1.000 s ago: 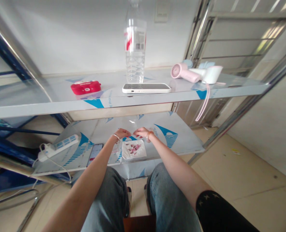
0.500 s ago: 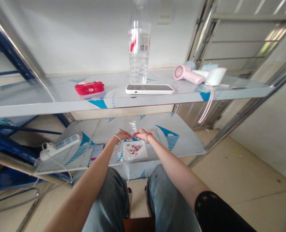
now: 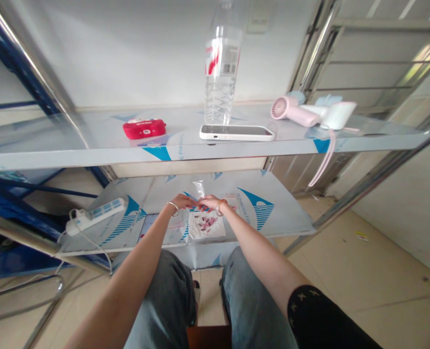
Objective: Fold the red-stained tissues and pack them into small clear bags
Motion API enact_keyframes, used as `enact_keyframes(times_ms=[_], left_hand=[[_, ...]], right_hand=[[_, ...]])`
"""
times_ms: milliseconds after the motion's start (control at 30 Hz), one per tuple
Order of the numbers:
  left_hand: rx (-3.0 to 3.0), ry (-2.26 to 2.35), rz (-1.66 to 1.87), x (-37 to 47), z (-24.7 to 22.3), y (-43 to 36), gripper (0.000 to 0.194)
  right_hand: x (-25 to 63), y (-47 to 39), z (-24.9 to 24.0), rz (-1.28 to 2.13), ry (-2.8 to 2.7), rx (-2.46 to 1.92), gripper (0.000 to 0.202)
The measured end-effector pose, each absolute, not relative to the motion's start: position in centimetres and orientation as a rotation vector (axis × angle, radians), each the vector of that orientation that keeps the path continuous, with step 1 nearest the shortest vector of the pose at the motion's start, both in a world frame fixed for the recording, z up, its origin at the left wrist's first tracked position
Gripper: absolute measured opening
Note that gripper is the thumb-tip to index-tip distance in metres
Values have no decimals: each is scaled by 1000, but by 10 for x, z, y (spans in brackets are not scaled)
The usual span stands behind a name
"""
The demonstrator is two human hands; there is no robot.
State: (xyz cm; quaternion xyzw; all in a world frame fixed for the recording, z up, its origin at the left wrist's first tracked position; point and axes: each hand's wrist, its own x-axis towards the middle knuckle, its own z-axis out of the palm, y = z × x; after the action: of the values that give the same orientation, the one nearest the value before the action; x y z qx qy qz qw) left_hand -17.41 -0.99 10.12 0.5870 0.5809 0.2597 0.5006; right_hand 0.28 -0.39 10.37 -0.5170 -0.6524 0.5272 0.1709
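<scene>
Over the lower shelf, my left hand (image 3: pixel 184 201) and my right hand (image 3: pixel 209 202) meet fingertip to fingertip, both with fingers pinched together. A small clear plastic bag (image 3: pixel 199 188) sticks up between and behind the fingertips; both hands seem to grip its near end. Just in front of the hands lies a white sheet (image 3: pixel 215 230) with a pile of small dark red and pink pieces (image 3: pixel 206 223) on it. Whether a small piece is also between my fingers is too small to tell.
On the lower shelf (image 3: pixel 287 213) are a phone (image 3: pixel 147 225), partly behind my left forearm, and a white power strip (image 3: pixel 96 215) with a cable. The upper shelf holds a red case (image 3: pixel 144 129), a clear bottle (image 3: pixel 221 72), a white-edged phone (image 3: pixel 236 133) and a pink fan (image 3: pixel 294 111).
The view has shifted slightly, so the shelf items appear farther right. My hands have drawn closer together, with fingertips now touching or overlapping.
</scene>
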Motion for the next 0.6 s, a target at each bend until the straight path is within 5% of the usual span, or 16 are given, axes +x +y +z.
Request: enact_keyframes(times_ms=[333, 600], left_hand=[[1288, 1460, 553, -187, 111, -24, 38], [1259, 1664, 536, -199, 90, -17, 29]], right_hand=[[-25, -6, 102, 1583, -1793, -1476, 10], [-46, -7, 97, 1442, -1840, -1749, 24]])
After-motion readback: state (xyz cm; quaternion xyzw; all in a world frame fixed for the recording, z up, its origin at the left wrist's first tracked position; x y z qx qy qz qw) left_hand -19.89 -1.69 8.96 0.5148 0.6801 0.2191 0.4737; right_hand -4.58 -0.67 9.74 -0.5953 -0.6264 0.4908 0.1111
